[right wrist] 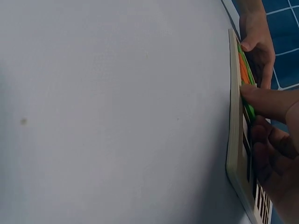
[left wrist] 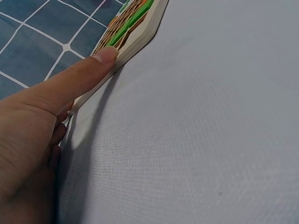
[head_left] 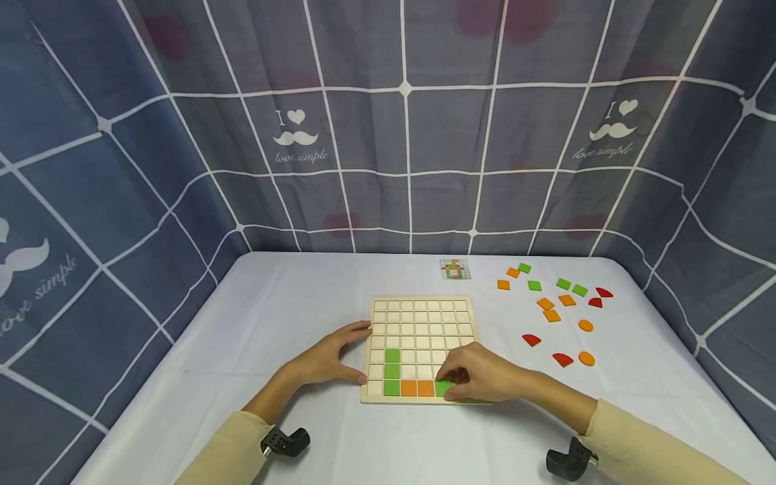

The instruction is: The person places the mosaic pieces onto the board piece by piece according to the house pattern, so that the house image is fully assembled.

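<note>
Green shows beneath your fingertips: the grip of your right hand (head_left: 485, 372) is pinched on a green tile (head_left: 442, 388), thumb on the near side and bent fingers beyond it. That tile is in the row of the board (head_left: 422, 330) nearest you, just right of two orange tiles (head_left: 409, 388). Your fingers hide whether it lies flat, so I'd square its edges to the cell before you let go, then press lightly on top. Release straight up; a sideways drag could nudge its orange neighbour. Your left hand (head_left: 324, 353) has its thumb and fingers spread apart along the board's left edge, a good brace; let it bear gently, since a hard push could slide the board over the cloth on the counter (head_left: 291, 289). Farther out, beyond the board, lies a small card (head_left: 455, 269) with a coloured grid pattern, worth a glance to check the cell. To the right, green squares (head_left: 563, 284), orange squares (head_left: 552, 315), red wedges (head_left: 562, 360) and orange discs (head_left: 586, 358) lie loose, so lift your sleeve clear of them.
</note>
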`<action>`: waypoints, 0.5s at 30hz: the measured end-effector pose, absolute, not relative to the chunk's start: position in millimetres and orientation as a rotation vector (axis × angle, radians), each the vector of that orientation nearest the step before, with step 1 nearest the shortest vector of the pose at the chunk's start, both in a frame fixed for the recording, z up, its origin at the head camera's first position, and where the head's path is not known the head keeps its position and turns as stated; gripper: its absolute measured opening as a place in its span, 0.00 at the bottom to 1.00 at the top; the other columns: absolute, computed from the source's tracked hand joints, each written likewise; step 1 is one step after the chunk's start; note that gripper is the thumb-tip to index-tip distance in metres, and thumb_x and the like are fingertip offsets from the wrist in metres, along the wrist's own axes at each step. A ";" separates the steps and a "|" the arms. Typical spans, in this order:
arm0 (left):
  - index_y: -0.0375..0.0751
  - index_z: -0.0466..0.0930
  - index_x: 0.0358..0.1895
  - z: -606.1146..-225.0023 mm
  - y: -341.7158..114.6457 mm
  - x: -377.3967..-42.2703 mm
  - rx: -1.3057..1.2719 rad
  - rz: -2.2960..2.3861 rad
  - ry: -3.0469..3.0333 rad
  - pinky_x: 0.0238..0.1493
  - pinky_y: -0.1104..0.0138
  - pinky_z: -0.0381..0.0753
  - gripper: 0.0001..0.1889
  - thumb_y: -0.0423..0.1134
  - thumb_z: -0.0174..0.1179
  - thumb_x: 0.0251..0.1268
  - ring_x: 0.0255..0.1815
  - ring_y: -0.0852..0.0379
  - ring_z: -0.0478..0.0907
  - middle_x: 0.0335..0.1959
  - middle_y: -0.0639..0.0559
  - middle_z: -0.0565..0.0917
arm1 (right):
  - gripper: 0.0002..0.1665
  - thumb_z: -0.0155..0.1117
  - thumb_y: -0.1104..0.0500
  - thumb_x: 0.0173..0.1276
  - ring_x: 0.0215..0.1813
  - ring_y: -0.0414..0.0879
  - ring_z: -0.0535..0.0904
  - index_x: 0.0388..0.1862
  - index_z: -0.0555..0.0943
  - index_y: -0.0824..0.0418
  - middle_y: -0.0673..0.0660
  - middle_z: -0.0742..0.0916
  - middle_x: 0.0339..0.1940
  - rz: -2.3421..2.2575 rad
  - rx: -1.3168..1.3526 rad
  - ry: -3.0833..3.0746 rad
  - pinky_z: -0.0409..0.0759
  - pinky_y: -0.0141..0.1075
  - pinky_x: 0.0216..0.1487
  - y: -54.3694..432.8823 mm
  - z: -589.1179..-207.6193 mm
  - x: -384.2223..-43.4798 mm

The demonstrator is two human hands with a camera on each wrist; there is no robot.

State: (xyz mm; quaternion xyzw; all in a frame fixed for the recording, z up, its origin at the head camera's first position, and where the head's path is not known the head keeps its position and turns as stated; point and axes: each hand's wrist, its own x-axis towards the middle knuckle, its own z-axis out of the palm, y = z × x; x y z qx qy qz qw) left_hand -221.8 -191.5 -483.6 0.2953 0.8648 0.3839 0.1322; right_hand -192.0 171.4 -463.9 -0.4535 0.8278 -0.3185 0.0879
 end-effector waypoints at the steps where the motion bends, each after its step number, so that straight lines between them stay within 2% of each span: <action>1: 0.39 0.64 0.79 -483.6 -191.4 -222.0 0.856 1.105 2.513 0.78 0.43 0.48 0.52 0.53 0.80 0.53 0.82 0.42 0.49 0.83 0.48 0.57 | 0.12 0.81 0.62 0.60 0.35 0.35 0.79 0.43 0.91 0.53 0.40 0.85 0.33 -0.947 -1.347 2.468 0.81 0.29 0.37 171.1 -463.5 -191.8; 5: 0.41 0.64 0.80 -483.2 -191.2 -223.0 0.844 1.076 2.527 0.79 0.45 0.49 0.53 0.54 0.80 0.52 0.83 0.44 0.48 0.83 0.51 0.57 | 0.12 0.81 0.62 0.60 0.36 0.35 0.79 0.43 0.91 0.53 0.41 0.85 0.34 -0.941 -1.333 2.468 0.81 0.29 0.38 169.2 -461.6 -191.9; 15: 0.39 0.63 0.80 -483.5 -191.6 -221.5 0.858 1.093 2.515 0.78 0.44 0.48 0.53 0.54 0.80 0.53 0.82 0.42 0.49 0.83 0.48 0.57 | 0.13 0.78 0.59 0.65 0.39 0.36 0.80 0.48 0.90 0.55 0.41 0.86 0.37 -0.910 -1.326 2.396 0.82 0.31 0.41 179.7 -454.7 -202.4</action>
